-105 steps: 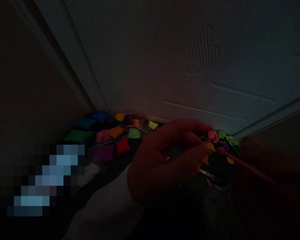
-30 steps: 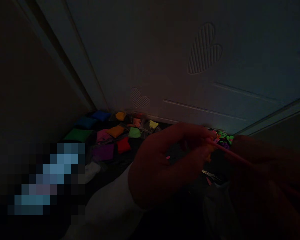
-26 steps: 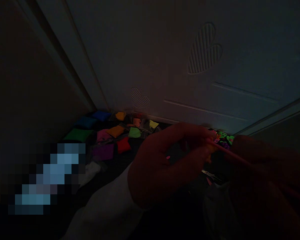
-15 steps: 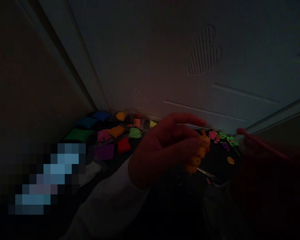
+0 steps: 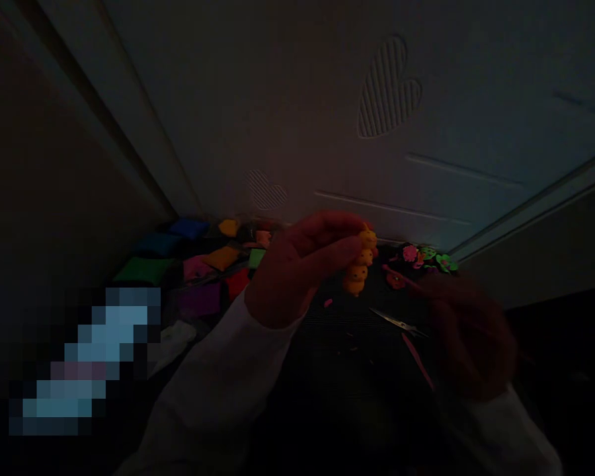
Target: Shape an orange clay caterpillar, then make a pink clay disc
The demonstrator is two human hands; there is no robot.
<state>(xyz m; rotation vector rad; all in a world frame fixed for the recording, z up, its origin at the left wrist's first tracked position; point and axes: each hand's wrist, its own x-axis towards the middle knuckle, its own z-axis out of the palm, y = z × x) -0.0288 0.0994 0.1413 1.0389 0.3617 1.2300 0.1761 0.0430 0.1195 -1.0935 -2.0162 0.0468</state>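
Observation:
My left hand (image 5: pixel 307 261) is closed, pinching a yellow clay figure (image 5: pixel 359 264) made of several rounded animal-like shapes stacked in a column, with small dark dots on them. Its fingertips grip the upper part; the lower part hangs free. To the right, my right hand (image 5: pixel 471 330) is closed around a thin pinkish stick (image 5: pixel 409 284) that points left toward the figure without touching it. The hand is dim and slightly smeared, so exact finger placement is hard to see. Below the figure, scissors (image 5: pixel 399 322) lie on the dark surface beside a narrow pink strip (image 5: pixel 417 360).
At the left lie coloured packets, among them green (image 5: pixel 143 270), purple (image 5: pixel 199 299) and blue (image 5: pixel 188 229) ones. Small flower-like pieces (image 5: pixel 429 254) sit at the back right. Behind stands a pale panel (image 5: pixel 302 99) with heart reliefs. A pixelated patch covers the lower left.
My left hand has moved slightly left and up with the yellow figure. My right hand has come down and leftward, bringing the stick nearer the figure. The view has shifted a little.

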